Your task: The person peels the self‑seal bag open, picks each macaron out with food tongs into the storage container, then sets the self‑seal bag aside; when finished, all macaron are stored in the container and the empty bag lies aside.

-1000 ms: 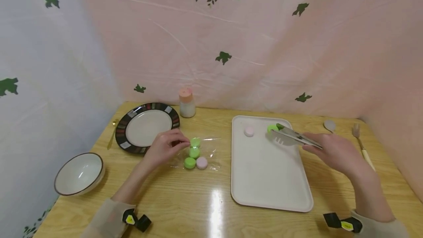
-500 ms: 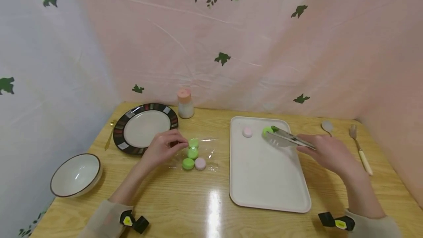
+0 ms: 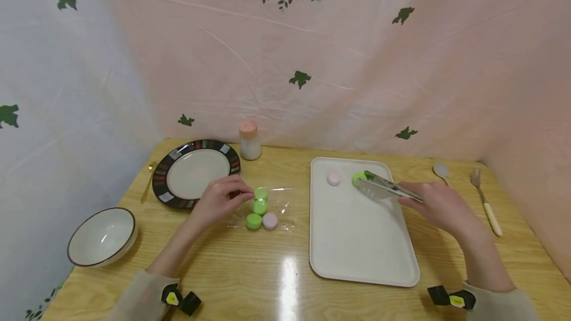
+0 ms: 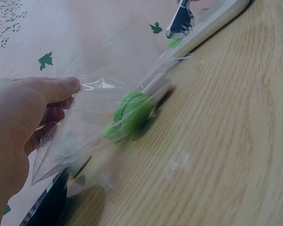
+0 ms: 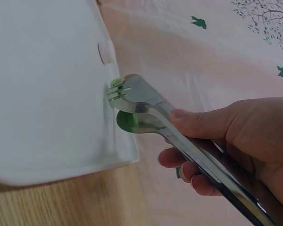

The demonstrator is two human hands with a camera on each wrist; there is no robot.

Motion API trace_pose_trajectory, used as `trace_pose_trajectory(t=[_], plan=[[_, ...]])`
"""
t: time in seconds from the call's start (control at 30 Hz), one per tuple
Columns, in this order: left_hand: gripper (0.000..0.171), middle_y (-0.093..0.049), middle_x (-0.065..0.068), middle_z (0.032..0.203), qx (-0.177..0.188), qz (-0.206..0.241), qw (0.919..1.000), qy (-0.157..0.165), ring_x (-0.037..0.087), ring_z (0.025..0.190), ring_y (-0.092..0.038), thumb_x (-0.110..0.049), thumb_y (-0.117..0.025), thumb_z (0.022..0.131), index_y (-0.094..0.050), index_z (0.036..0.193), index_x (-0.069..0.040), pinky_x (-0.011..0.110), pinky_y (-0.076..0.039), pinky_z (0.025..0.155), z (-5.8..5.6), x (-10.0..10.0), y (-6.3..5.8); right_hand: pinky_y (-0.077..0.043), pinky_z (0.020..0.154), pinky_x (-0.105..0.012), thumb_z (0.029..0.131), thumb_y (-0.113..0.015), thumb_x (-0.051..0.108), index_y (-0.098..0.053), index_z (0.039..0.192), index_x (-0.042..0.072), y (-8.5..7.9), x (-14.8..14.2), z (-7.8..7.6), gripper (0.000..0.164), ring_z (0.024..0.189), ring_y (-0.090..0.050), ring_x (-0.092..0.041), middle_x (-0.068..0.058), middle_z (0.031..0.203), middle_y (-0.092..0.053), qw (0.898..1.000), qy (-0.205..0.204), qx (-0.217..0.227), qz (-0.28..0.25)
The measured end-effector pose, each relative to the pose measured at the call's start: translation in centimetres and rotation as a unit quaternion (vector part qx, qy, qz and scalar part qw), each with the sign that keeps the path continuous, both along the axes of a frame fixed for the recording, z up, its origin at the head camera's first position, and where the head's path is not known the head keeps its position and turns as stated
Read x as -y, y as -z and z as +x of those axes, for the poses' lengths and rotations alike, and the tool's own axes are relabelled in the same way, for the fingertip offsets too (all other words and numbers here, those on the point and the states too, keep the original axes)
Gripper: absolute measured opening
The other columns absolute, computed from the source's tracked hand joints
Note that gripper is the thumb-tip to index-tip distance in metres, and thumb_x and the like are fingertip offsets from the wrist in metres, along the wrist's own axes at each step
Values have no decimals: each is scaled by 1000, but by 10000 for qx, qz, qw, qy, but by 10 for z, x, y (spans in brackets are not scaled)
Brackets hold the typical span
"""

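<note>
My left hand (image 3: 223, 199) pinches the edge of a clear plastic bag (image 4: 99, 87) between thumb and fingers. Inside or under that film lie several macarons: green ones (image 3: 254, 221) and a pink one (image 3: 269, 221); in the left wrist view they partly hide each other. My right hand (image 3: 439, 209) grips metal tongs (image 5: 179, 141), with one fork-shaped end and one spoon-shaped end. Those ends are at a green macaron (image 3: 359, 179) on the white tray (image 3: 361, 246); whether they still squeeze it I cannot tell. Left of it on the tray sits a pink macaron (image 3: 333, 178).
A dark-rimmed plate (image 3: 198, 172) lies beyond my left hand, with a small gold spoon (image 3: 147, 182) beside it. A white bowl (image 3: 102, 237) stands at the left edge, a jar (image 3: 250, 140) at the back. A spoon (image 3: 440, 169) and fork (image 3: 486, 202) lie right of the tray.
My right hand with the tongs has shifted left and slightly nearer, and the green macaron has come closer to the pink one on the tray. My left hand keeps its pinch on the bag.
</note>
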State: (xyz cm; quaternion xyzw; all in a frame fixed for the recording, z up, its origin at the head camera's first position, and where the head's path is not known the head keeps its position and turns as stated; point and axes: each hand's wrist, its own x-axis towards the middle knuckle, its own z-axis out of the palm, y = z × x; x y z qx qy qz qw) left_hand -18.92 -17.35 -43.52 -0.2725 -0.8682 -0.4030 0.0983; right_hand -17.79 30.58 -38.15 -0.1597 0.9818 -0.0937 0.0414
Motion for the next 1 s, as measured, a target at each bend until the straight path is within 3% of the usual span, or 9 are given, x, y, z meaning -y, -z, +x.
trace_pose_trajectory(t=[0.2, 0.47, 0.77, 1.0], plan=[[8, -65, -12, 86, -55, -8, 10000, 33, 3, 71, -55, -18, -72, 83, -73, 90, -15, 18, -47, 59, 0, -1, 0, -39, 53, -25, 88, -66, 28, -62, 122, 7, 2, 1, -1, 41, 63, -49, -11, -9, 96, -72, 10000, 28, 19, 50], [7, -65, -10, 85, -180, -12, 9998, 85, 2, 72, -54, -20, -71, 84, -73, 90, -17, 18, -46, 59, -2, 0, 2, -45, 55, -29, 87, -66, 29, -62, 122, 7, 2, 2, -1, 41, 67, -54, -11, -10, 98, -72, 10000, 43, 30, 81], [7, -65, -10, 85, -252, -21, 9996, 121, 2, 71, -54, -20, -72, 84, -73, 89, -16, 17, -46, 58, -2, 1, 2, -38, 53, -26, 87, -66, 30, -62, 123, 8, 4, 3, -3, 42, 65, -50, -12, -8, 95, -72, 9999, 57, 32, 133], [7, -64, -11, 85, -270, -54, 9995, 121, 2, 71, -54, -18, -72, 83, -73, 89, -15, 17, -46, 58, -2, 1, 1, -45, 55, -31, 87, -66, 31, -62, 123, 8, 4, 2, -2, 43, 70, -56, -12, -11, 99, -72, 9999, 58, 25, 158]])
